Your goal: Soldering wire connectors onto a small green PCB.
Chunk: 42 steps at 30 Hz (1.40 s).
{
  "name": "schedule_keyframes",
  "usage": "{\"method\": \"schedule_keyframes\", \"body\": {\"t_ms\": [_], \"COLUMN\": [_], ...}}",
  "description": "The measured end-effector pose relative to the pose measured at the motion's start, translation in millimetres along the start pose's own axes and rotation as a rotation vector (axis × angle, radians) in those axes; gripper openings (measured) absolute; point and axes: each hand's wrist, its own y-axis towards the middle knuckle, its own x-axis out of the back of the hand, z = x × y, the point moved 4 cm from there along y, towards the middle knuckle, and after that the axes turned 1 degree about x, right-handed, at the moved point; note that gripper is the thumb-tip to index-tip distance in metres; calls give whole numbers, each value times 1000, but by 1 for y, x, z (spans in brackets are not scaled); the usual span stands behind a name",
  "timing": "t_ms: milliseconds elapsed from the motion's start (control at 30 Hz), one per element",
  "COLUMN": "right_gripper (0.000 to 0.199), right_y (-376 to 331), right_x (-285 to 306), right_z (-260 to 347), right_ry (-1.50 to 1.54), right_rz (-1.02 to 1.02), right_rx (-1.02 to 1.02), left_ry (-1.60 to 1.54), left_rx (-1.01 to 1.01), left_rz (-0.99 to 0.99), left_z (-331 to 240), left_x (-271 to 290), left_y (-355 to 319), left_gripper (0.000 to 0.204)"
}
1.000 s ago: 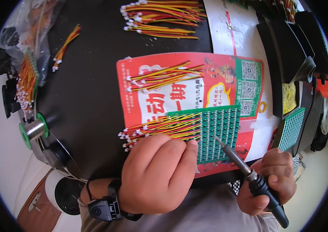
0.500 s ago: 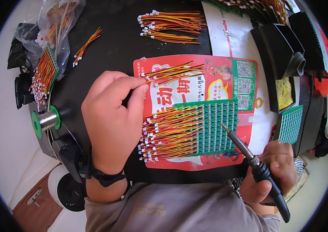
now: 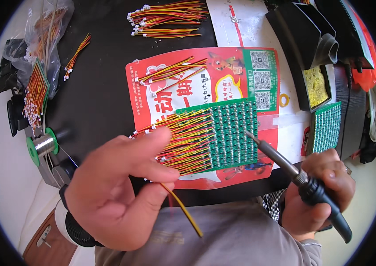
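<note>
Between the thumb and fingers of my left hand (image 3: 121, 186) is a thin two-strand wire lead (image 3: 183, 212), mostly yellow, its free end hanging toward my shirt. My right hand (image 3: 318, 190) grips a soldering iron (image 3: 285, 163), whose tip points over the right part of a green circuit board panel (image 3: 234, 133). Many red, yellow and dark leads (image 3: 188, 128) with white plugs run off the panel's left side; my left hand hides part of them. Several loose leads (image 3: 172, 73) lie above the panel on a red printed sheet (image 3: 141, 99).
A solder spool (image 3: 44, 145) stands at left, near a wired panel (image 3: 37, 91) and a plastic bag (image 3: 48, 26). More leads (image 3: 168, 17) lie at the back. At right are an iron stand with yellow sponge (image 3: 315, 88) and another green panel (image 3: 327, 128).
My left hand has come down and nearer with a lead from the loose ones on the sheet. The soldering iron stays in my right hand. The view has shifted slightly.
</note>
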Motion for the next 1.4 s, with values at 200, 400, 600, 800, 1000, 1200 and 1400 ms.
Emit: {"method": "schedule_keyframes", "body": {"t_ms": [200,400,600,800,1000,1200,1400], "right_gripper": [53,55,53,46,37,35,36], "right_y": [-3,-4,-6,-3,-4,-4,-5], "right_x": [-7,-9,-10,-10,-16,-18,-19], "right_z": [0,-7,-7,-4,-5,-4,-4], "right_ry": [10,-21,-23,-56,-14,36,23], "right_rz": [73,251,339,352,355,340,379], "right_rx": [-46,-45,-56,-79,-89,-78,-82], "left_ry": [144,338,419,540,691,705,717], "left_rx": [14,-169,-239,-366,-425,-484,-420], "left_rz": [85,116,81,162,64,27,30], "left_z": [3,12,14,21,27,26,31], "left_x": [-4,-16,-26,-30,-46,-41,-45], "left_y": [-7,4,2,-7,-10,-9,-7], "left_gripper": [11,16,27,31,28,27,27]}}
